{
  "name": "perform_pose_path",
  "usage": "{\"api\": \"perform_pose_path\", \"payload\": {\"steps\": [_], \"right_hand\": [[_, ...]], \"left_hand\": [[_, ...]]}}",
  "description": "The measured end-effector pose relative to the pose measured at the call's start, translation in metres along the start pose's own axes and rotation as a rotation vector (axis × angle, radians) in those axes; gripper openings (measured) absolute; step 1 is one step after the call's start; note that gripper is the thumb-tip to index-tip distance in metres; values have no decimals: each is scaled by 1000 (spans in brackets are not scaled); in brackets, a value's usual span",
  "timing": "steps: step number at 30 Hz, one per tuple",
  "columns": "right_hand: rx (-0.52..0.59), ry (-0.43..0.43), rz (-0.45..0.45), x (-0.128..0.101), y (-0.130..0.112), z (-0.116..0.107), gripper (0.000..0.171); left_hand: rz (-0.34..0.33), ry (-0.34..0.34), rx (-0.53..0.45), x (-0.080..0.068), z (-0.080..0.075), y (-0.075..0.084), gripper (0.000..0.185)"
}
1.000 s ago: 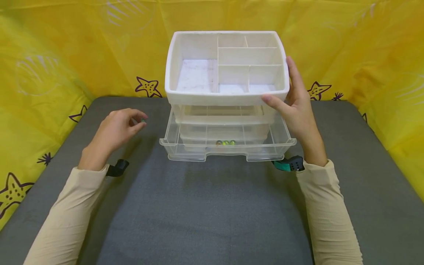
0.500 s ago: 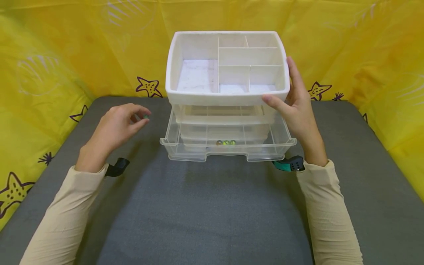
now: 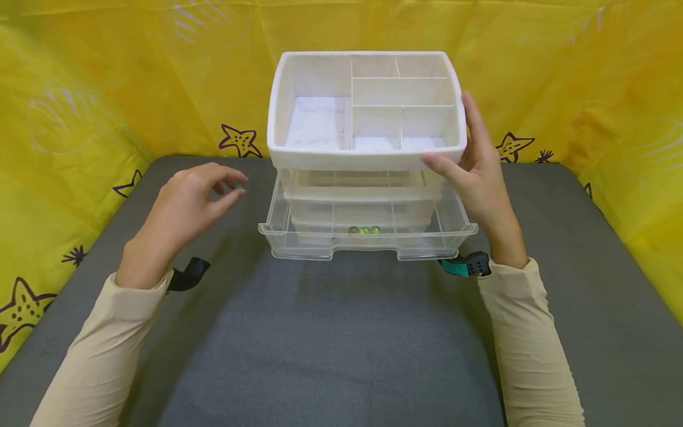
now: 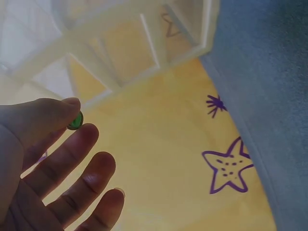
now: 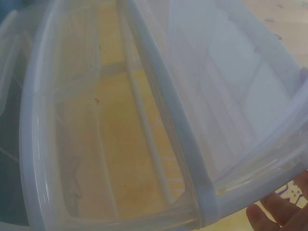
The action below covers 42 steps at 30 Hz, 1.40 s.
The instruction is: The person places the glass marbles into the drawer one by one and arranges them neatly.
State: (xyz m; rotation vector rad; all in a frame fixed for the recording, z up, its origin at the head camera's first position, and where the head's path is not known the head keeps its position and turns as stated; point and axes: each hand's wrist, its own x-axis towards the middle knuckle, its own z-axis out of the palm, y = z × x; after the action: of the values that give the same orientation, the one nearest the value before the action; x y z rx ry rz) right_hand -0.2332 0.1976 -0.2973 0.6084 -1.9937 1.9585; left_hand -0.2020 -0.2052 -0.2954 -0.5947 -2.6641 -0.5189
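Thumb and index finger of my left hand [image 3: 184, 198] pinch a small green glass marble [image 4: 75, 121] above the table, left of a white plastic drawer organizer [image 3: 365, 160]. In the left wrist view, the other fingers of that hand are spread below the marble. My right hand [image 3: 482, 178] holds the organizer's top tray at its right front corner, thumb on the front rim and fingers along the side. Below, a clear drawer [image 3: 365, 252] is pulled out toward me. Three glass marbles [image 3: 364, 230] lie in a row in its middle section.
Several divided compartments make up the organizer's top tray [image 3: 315, 121]. A grey cloth [image 3: 341, 332] covers the table. Yellow fabric [image 3: 187, 77] with starfish prints hangs behind and at both sides. A dark strap [image 3: 189, 274] is worn at the left wrist.
My left hand has moved slightly right and up, toward the organizer, still pinching the green marble. The right hand, the organizer and the drawer look the same.
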Motion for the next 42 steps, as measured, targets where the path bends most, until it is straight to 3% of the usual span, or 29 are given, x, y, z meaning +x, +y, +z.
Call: {"api": "perform_pose_path", "payload": {"steps": [15,22,33,42], "right_hand": [[-5,-2,-10,0,0,0,87],[-1,-3,-12,1,-1,0,87],[-3,-2,-3,0,0,-1,88],[-24,-4,-3,0,-1,-1,88]], "left_hand": [[174,163,-20,-1,-12,31,18],[243,207,-47,-2,-17,46,19],[326,231,-122,4,-18,68,19],[388,201,-161,12,-11,83,14]]}}
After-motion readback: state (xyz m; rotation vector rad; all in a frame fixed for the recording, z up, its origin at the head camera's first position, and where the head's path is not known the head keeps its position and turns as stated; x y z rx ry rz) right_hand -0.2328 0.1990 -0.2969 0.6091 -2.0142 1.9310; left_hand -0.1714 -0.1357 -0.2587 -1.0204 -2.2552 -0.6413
